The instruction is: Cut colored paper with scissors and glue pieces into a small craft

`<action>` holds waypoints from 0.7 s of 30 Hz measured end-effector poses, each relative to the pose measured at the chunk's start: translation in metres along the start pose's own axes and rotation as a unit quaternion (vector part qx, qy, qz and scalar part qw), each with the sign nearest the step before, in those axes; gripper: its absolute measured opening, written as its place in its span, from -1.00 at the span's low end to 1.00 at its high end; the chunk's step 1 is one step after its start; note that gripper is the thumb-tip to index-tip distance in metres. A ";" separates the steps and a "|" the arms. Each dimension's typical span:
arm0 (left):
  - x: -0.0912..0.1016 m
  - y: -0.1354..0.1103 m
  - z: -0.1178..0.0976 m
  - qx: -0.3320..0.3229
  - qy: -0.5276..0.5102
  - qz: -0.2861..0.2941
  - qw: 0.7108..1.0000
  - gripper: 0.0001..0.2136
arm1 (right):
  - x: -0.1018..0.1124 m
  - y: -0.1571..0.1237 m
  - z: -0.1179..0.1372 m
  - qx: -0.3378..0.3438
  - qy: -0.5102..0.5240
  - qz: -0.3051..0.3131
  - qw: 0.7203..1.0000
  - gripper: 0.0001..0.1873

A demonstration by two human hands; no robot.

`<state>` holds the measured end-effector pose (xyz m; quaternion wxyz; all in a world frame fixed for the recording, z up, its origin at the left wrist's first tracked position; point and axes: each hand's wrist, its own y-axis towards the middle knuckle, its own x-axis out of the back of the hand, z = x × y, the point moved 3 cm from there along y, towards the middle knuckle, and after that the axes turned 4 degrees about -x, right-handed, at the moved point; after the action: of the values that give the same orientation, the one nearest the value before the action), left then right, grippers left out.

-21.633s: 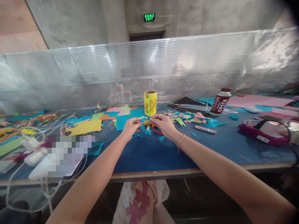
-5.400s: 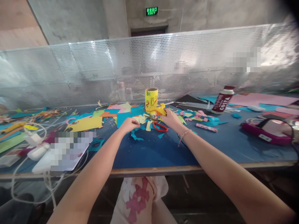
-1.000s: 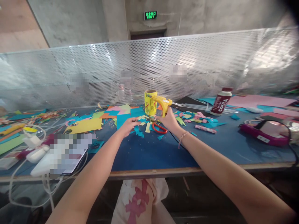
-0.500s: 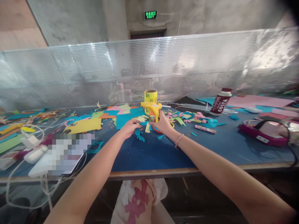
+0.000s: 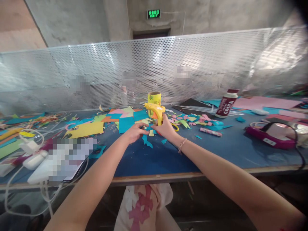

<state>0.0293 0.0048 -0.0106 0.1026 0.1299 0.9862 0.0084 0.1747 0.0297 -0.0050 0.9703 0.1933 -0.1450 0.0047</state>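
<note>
My right hand [image 5: 166, 129] is wrapped round the handle of a yellow hot glue gun [image 5: 155, 110], whose nozzle points left. Close beside it, the fingers of my left hand [image 5: 135, 133] are pinched on a small cut piece of blue paper [image 5: 147, 141] that hangs below the fingertips. The fingertips of both hands nearly meet, so the top of this piece is partly hidden. Just behind the glue gun a yellow roll of tape [image 5: 154, 96] stands upright. Part of a yellow scissor handle [image 5: 176, 127] shows past my right hand.
Coloured paper sheets and scraps [image 5: 126, 124] cover the back of the blue table [image 5: 156, 163]. A brown-labelled bottle [image 5: 226, 104] and a purple device with a cable [image 5: 269, 137] are on the right. A white power bank [image 5: 44, 168] with cables lies left. A perforated metal screen [image 5: 101, 73] stands behind.
My left hand and the blue paper piece have shifted slightly right, towards my right hand. The glue gun has tilted a little, its nozzle now showing and pointing slightly upward.
</note>
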 end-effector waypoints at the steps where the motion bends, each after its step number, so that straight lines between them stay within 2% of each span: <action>1: 0.000 -0.001 -0.001 -0.001 0.013 0.001 1.000 -0.68 | 0.000 0.000 0.001 0.000 0.005 -0.001 1.000 -0.49; 4: 0.000 -0.002 -0.003 0.000 0.058 0.014 0.998 -0.68 | 0.001 -0.002 0.003 0.003 0.008 -0.008 1.000 -0.48; 8: -0.001 0.001 0.000 -0.011 0.064 0.036 0.997 -0.79 | 0.001 -0.003 0.005 0.005 0.009 -0.002 1.000 -0.48; 13: 0.003 0.005 0.007 -0.025 0.096 0.011 0.995 -0.79 | -0.003 -0.004 0.005 0.018 0.016 0.020 0.999 -0.53; 17: 0.003 0.004 0.004 -0.049 0.108 -0.002 0.993 -0.77 | -0.001 -0.005 0.008 0.039 0.033 0.023 0.998 -0.59; 21: 0.009 0.005 0.000 -0.073 0.103 -0.050 0.991 -0.76 | 0.008 -0.004 0.011 0.027 0.065 0.014 0.997 -0.67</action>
<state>0.0222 0.0118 -0.0118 0.0100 0.0710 0.9935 0.0889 0.1795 0.0216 0.0051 0.9720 0.2168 -0.0843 0.0344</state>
